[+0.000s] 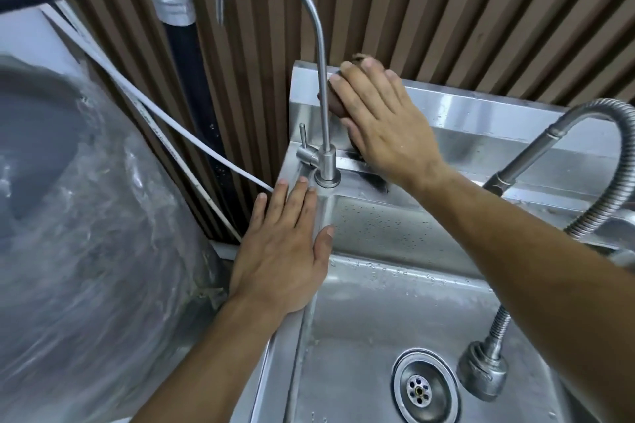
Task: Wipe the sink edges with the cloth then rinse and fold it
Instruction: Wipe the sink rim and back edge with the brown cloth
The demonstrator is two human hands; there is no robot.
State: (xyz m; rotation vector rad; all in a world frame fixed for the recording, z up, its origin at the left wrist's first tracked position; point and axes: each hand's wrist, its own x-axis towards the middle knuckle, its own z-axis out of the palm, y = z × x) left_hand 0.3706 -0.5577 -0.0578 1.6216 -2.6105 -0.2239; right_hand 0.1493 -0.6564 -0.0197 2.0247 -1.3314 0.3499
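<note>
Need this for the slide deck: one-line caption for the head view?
Right hand presses a brown cloth against the sink backsplash; left hand rests flat on the left rim.

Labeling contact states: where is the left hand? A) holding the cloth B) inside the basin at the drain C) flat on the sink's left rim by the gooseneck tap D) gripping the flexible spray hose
C: the left hand lies flat with straight fingers on the sink rim, just below the gooseneck tap; the right hand presses the cloth against the backsplash.
</note>
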